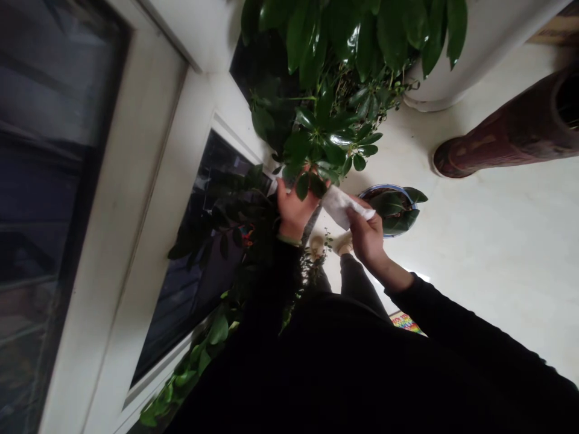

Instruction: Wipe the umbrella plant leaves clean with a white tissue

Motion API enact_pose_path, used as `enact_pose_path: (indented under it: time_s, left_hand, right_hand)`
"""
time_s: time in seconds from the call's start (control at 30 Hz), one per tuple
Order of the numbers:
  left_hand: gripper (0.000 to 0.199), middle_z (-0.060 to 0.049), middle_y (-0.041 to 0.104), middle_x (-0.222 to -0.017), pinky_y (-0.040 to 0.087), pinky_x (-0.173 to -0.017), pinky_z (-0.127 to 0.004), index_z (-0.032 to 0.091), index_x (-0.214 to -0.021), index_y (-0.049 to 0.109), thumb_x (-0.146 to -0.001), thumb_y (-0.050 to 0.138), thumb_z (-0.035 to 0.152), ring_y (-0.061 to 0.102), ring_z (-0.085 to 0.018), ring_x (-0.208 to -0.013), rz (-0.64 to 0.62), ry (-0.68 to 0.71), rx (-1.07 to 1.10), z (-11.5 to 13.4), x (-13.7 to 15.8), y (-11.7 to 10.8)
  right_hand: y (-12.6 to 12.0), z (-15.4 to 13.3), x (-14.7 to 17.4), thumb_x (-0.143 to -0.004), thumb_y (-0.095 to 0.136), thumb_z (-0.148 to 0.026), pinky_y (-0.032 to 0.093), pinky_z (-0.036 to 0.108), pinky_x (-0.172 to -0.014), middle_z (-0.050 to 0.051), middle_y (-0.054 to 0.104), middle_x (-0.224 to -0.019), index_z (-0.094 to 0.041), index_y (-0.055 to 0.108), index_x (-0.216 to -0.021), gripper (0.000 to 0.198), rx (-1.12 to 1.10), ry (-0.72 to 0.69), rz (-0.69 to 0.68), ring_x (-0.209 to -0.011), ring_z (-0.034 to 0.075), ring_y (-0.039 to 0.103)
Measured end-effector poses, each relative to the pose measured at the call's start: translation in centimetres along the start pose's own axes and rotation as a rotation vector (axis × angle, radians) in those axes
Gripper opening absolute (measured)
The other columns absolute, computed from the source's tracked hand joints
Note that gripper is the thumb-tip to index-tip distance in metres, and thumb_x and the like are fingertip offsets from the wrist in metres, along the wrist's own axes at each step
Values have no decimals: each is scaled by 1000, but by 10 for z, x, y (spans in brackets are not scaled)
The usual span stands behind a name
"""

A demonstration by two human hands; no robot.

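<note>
My right hand (368, 238) is closed on a white tissue or thin cloth (344, 207), gripping its right end. The white piece stretches left toward the lower leaves of a glossy green potted plant (296, 147). Among those leaves is my left hand (296, 211), with its thumb held apart and its palm partly showing. Small leaves (310, 185) lie across its fingers, so the fingertips are hidden. Whether that hand touches a leaf or stem, I cannot tell.
A window frame (149, 181) runs along the left, with more foliage (219, 328) beside it. A small blue-rimmed pot (384, 187) stands on the pale floor to the right. Farther right are a tall dark red vase (502, 129) and a large white planter (452, 66).
</note>
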State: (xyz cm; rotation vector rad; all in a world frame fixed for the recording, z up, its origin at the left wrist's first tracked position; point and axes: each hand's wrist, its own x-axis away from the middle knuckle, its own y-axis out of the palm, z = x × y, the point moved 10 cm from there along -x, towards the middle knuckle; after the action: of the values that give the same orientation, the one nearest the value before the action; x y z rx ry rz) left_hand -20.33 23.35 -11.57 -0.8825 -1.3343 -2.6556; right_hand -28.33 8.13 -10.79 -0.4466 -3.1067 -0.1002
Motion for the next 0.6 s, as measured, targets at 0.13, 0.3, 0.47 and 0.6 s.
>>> enact_pose_path:
  time_s: [0.13,0.3,0.47,0.6]
  left_hand:
    - [74,-3,72,-152,36,-141,-52,28,-140,71,-108,26,76,42,-28,-166,61,-28,-66,2,-5,-13]
    - [73,-7,67,-158,43,-134,-54,24,-144,68,-109,27,73,49,-29,-162,139,4,-83,9,-8,-22]
    - [74,-4,68,-157,43,-135,-49,28,-142,69,-108,23,75,49,-25,-162,131,20,-80,8,-10,-13]
    - [79,0,69,-156,39,-139,-51,30,-146,67,-107,15,74,47,-25,-164,210,24,-72,9,-2,-4]
  right_hand:
    - [-6,-4,-22,-104,63,-52,71,48,-87,6,85,-116,-30,79,-131,38,21,-11,9,-103,31,83]
    - [10,-53,-50,-111,55,-46,65,50,-110,2,80,-137,-37,75,-135,33,172,-183,-70,-125,28,77]
    - [60,-89,-72,-113,46,-35,57,61,-118,-1,76,-147,-34,74,-142,40,528,-540,-280,-132,30,70]
    - [80,-61,-89,-109,53,-32,56,61,-121,-6,73,-150,-38,73,-145,41,665,-542,-420,-138,31,65]
